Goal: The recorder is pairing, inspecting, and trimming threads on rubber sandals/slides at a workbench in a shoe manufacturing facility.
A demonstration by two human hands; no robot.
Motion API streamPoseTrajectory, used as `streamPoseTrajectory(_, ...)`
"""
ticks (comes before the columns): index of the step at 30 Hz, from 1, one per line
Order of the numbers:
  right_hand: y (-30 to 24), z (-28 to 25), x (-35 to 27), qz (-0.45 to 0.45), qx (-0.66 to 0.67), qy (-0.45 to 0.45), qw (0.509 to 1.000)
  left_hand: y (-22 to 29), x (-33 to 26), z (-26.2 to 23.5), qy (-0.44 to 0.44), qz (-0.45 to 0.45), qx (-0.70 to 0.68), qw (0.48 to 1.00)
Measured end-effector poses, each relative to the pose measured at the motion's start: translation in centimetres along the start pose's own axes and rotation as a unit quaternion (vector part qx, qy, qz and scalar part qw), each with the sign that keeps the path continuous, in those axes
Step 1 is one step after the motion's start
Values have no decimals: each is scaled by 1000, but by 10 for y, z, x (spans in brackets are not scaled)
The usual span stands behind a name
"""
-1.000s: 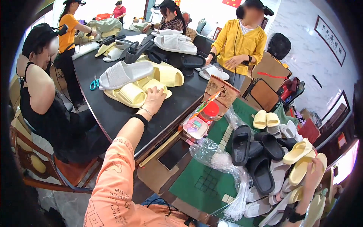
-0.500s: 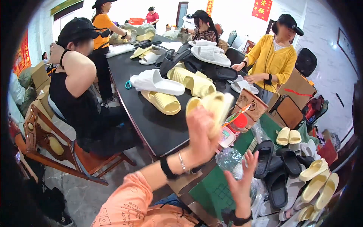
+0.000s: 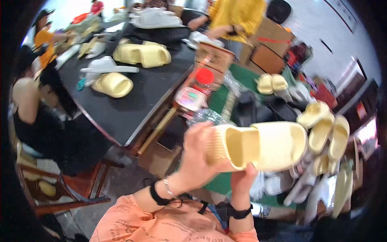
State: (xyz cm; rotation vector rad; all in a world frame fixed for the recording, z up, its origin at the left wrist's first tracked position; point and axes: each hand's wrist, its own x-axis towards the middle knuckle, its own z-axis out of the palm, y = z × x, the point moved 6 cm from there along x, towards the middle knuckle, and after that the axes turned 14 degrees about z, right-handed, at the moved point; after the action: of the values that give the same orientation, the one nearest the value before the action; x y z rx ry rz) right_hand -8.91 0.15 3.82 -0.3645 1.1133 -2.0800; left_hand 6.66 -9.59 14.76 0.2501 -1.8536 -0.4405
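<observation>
A pair of pale yellow slide slippers (image 3: 278, 143), nested together, is held sideways in front of me. My left hand (image 3: 196, 155) grips the ribbed left end, its thumb along the lower edge. Beneath the middle, my right hand (image 3: 242, 179) is closed on the lower edge; its thumb shows in front and its other fingers are hidden behind. More yellow slippers (image 3: 141, 54) lie on the black table (image 3: 133, 109) at the left, with a white slipper (image 3: 100, 66) resting by another yellow one (image 3: 114, 84).
On the green surface (image 3: 217, 101) stand a red-lidded jar (image 3: 204, 76), a clear tub (image 3: 189, 99) and a cardboard box (image 3: 213, 60). Black slippers (image 3: 246, 107) and several yellow ones (image 3: 321, 131) crowd the right. A co-worker in yellow (image 3: 238, 16) handles white slippers across the table; another sits at left.
My left hand has carried the yellow slippers from the table's edge toward the right and nearer. The right hand, open before, now grips them too. The view has swung right.
</observation>
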Motion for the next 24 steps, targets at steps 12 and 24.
streamPoseTrajectory(12,56,-41,-21,147,-67,-10,987,-18,-58,39,-227,-87,-58,968)
streamPoseTrajectory(24,1,-27,-7,77,69,58,993,-28,-61,34,-293,-30,-87,952)
